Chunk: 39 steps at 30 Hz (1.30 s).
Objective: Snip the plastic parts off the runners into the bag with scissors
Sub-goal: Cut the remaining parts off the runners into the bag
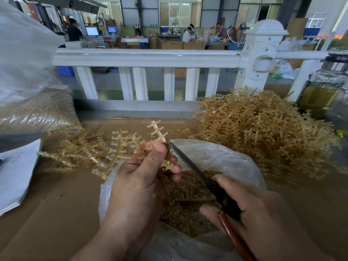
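Observation:
My left hand (139,178) grips an amber plastic runner (157,131) with small clear parts on its side arms, holding it above the open clear bag (231,159). My right hand (250,210) holds black scissors (190,164) with a brown handle loop. The blade tips touch the runner stem just above my left fingers. The bag holds a layer of small snipped amber parts (186,187). Another short piece of runner (166,164) sits between my left fingertips.
A large pile of uncut runners (263,132) lies at the right, a smaller spread of runners (79,153) at the left on the cardboard-covered table (56,204). A filled bag (32,110), papers (15,176), a glass bottle (323,85) and a white railing (146,57) surround the work area.

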Tool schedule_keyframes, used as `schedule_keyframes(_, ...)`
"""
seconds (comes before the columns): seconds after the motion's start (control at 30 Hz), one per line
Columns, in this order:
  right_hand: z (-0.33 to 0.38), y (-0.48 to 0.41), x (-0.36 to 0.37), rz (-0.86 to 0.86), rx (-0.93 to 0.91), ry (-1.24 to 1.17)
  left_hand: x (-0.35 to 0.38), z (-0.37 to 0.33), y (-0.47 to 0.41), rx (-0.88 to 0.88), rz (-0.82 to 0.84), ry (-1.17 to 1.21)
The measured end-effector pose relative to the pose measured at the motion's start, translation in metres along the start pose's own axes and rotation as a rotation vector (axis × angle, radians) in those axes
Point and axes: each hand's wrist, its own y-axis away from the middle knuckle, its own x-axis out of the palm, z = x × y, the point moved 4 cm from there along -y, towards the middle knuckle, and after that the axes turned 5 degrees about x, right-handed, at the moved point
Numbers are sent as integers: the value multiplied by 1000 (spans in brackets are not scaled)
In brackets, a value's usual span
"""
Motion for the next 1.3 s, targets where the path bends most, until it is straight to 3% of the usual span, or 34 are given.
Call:
schedule_keyframes(0.23,-4,-1,0,87,42,-7,-1,0,0,13,-26,-20)
schedule_keyframes(1.3,-2,0,-1,43,8,-28,6,-5,2,1,-13,-31)
